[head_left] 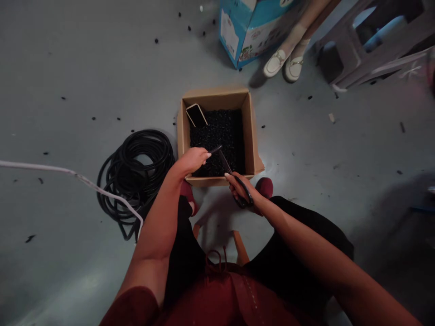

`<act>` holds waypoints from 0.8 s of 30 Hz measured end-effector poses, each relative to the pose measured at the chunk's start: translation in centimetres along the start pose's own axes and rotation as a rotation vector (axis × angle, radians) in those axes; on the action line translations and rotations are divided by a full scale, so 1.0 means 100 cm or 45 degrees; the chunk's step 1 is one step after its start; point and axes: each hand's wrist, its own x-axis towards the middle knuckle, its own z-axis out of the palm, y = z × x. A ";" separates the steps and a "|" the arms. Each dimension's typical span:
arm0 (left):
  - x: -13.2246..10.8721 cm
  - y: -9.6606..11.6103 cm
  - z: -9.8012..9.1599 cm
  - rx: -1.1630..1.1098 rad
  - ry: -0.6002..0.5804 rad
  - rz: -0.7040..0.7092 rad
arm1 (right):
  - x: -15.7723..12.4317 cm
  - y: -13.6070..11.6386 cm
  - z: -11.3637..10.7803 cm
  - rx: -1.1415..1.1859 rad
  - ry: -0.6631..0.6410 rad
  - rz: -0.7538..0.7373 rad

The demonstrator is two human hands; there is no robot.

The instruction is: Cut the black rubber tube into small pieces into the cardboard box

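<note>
My left hand (pixel 195 159) pinches a small dark strip (pixel 215 150) over the near left part of an open cardboard box (pixel 252 131). My right hand (pixel 242 189) is closed round the handles of black scissors (pixel 225 162), whose blades point up and left and meet the strip near its right end. Many small black pieces (pixel 220 127) fill the bottom of the box. A dark rectangular object with a pale edge (pixel 196 116) leans in the box's far left corner.
Coiled black cable (pixel 146 149) lies left of the box, with a pale cord (pixel 84 181) reaching toward it. Beyond stand a blue carton (pixel 238 36), another person's feet in white shoes (pixel 283 63) and a grey plastic stool (pixel 340 59). Small black bits are scattered on the floor.
</note>
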 end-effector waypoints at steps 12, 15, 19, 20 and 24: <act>-0.016 0.000 -0.021 -0.241 0.332 0.025 | -0.002 -0.026 -0.020 -0.032 -0.025 -0.167; -0.016 0.000 -0.020 -0.235 0.285 0.074 | 0.001 -0.025 -0.025 -0.254 -0.009 -0.217; -0.014 -0.002 -0.018 -0.219 0.207 0.114 | 0.004 -0.024 -0.028 -0.418 -0.004 -0.306; -0.014 -0.002 -0.018 -0.219 0.185 0.114 | 0.005 -0.024 -0.028 -0.421 -0.003 -0.328; -0.013 0.001 -0.017 -0.240 0.128 0.086 | 0.006 -0.023 -0.028 -0.378 -0.024 -0.340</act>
